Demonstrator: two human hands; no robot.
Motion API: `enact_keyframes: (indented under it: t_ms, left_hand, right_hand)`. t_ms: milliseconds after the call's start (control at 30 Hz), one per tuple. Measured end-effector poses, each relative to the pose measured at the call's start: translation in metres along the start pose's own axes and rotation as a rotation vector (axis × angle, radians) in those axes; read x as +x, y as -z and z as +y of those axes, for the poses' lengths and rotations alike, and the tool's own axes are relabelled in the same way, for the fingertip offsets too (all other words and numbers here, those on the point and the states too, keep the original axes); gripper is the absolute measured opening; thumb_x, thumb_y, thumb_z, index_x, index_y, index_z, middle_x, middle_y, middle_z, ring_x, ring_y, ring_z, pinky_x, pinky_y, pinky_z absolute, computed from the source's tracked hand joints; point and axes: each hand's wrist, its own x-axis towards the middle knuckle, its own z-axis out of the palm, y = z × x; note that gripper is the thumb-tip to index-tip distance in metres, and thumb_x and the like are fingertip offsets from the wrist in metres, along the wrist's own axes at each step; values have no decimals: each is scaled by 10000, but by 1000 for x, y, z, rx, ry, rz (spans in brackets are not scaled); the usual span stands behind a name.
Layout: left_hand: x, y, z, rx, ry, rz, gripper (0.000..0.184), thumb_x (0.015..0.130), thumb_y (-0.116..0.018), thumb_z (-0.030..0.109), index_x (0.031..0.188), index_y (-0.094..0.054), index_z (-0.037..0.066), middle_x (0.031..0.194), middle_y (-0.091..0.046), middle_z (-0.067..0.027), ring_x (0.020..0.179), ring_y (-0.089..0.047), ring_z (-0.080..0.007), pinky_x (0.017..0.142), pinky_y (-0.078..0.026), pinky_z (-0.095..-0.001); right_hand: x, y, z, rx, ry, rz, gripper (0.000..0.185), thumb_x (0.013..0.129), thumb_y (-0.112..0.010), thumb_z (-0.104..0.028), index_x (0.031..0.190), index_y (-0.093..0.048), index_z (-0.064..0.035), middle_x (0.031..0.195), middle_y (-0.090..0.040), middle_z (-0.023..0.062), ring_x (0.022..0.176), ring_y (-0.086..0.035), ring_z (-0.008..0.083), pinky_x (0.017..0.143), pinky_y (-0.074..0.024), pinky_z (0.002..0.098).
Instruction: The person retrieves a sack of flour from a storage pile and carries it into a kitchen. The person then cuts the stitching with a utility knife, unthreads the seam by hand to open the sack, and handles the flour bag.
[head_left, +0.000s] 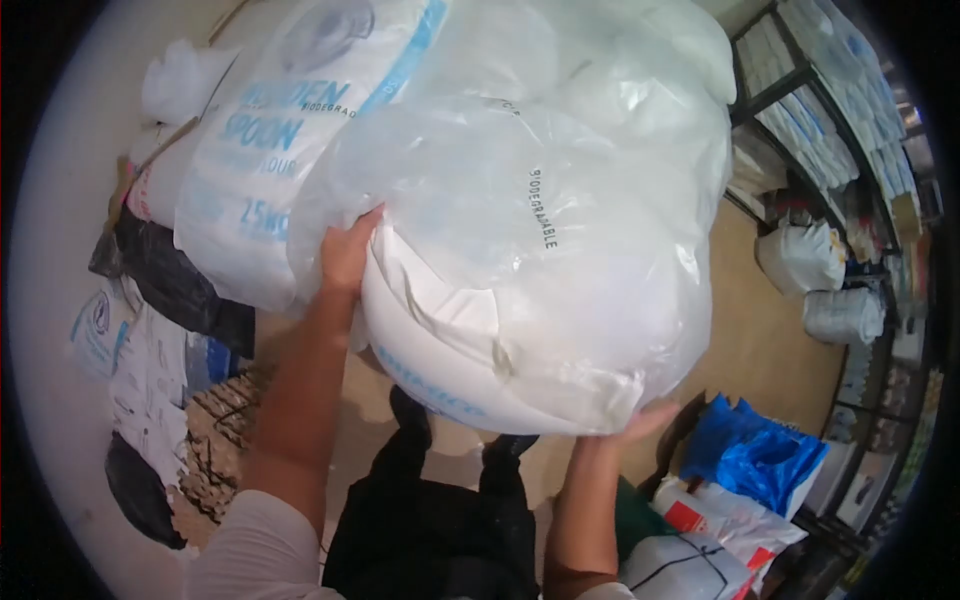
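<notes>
A large white sack [430, 350] with blue print bulges in front of me, its folded top edge facing my body. My left hand [350, 255] grips the sack's upper left corner, with the thumb along the edge. At the lower right corner, my right hand [640, 422] is pressed against the sack from below; its fingers are partly hidden. Clear plastic packs with pale contents [600, 230], marked "BIODEGRADABLE", lie against and above the sack. On the left leans a flour sack [250, 170] printed "SPOON" and "25KG".
Shelves [810, 110] with stacked packs line the right side. A blue plastic bag [755, 450] and a white container [685, 568] stand on the floor at lower right. Black bags [175, 280] and torn cardboard [225, 430] lie at left. My feet are below the sack.
</notes>
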Motion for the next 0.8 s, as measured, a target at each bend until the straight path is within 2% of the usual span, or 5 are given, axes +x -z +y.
enact_keyframes:
  t_ms: [133,333,433,633,800]
  left_hand:
    - [-18,-8,-20,163,-315,34,260,767,-615,192,967,-632,26,835,-624,-76,704,-581,-189,659,-464,-318]
    - [-79,61,-176,-36,204,78,276,777,-576,142,1003,-584,-16,852,-605,-78,715,-556,-215,707,-455,-320]
    - [-111,30,-225,94,273,184,343,770,-568,169,1058,-564,-16,894,-611,-96,735,-558,-235,731,-447,-338]
    - [-184,94,-268,40,809,45,582,724,-671,339,1109,-511,-67,1034,-569,-162,920,-537,-254,812,-418,-346]
    - [-212,137,-192,453,749,-135,696,691,-719,384,1106,-477,-120,1036,-558,-181,912,-547,-249,807,-424,-338]
  right_hand:
    - [-52,77,9,-169,-545,3,604,859,-378,-483,1270,-385,-39,1276,-429,145,1131,-448,327,938,-388,455]
    - [-58,179,62,-393,-1141,140,568,867,-437,-457,1286,-383,-77,1265,-458,139,1122,-473,325,922,-407,469]
    - [-26,277,111,77,-1462,71,549,883,-402,-472,1271,-403,-83,1223,-499,128,1083,-514,281,867,-461,437]
    - [-78,344,136,-370,-1439,447,570,883,-386,-498,1215,-444,-38,1186,-526,122,1046,-540,278,893,-450,365]
    - [-127,356,146,-696,-1236,-11,519,890,-439,-424,1207,-455,-13,1125,-562,122,987,-570,236,824,-479,334]
